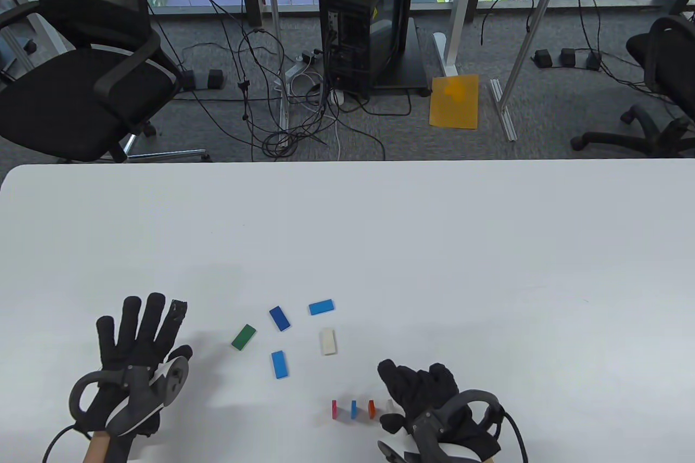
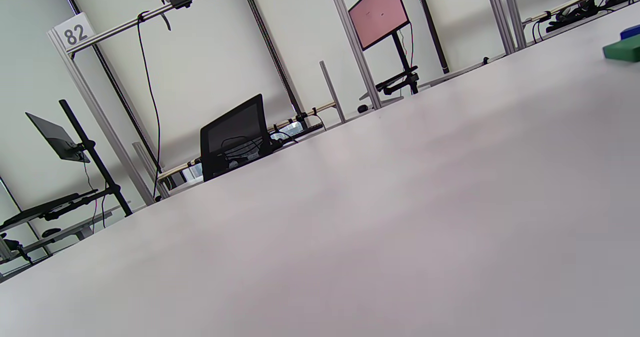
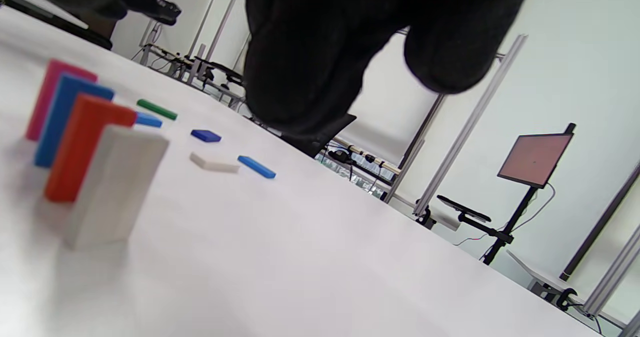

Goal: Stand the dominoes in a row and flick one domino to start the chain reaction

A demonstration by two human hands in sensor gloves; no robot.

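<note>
Four dominoes stand in a short row near the table's front edge: pink (image 1: pixel 334 408), blue (image 1: pixel 353 408), orange (image 1: pixel 372 407) and white (image 1: pixel 390 405). My right hand (image 1: pixel 404 379) hovers just right of the white standing domino (image 3: pixel 115 182), its fingers (image 3: pixel 300 52) loosely curled and holding nothing. Several dominoes lie flat beyond the row: green (image 1: pixel 243 336), dark blue (image 1: pixel 279 318), light blue (image 1: pixel 321 306), white (image 1: pixel 327 341) and blue (image 1: pixel 279 364). My left hand (image 1: pixel 142 322) rests at the left with straight, spread fingers, apart from every domino.
The white table (image 1: pixel 434 246) stretches wide behind and to the right of the dominoes. Beyond its far edge are office chairs (image 1: pixel 81 88), a black computer tower (image 1: pixel 369 23), cables and an orange sheet (image 1: pixel 455 102) on the floor.
</note>
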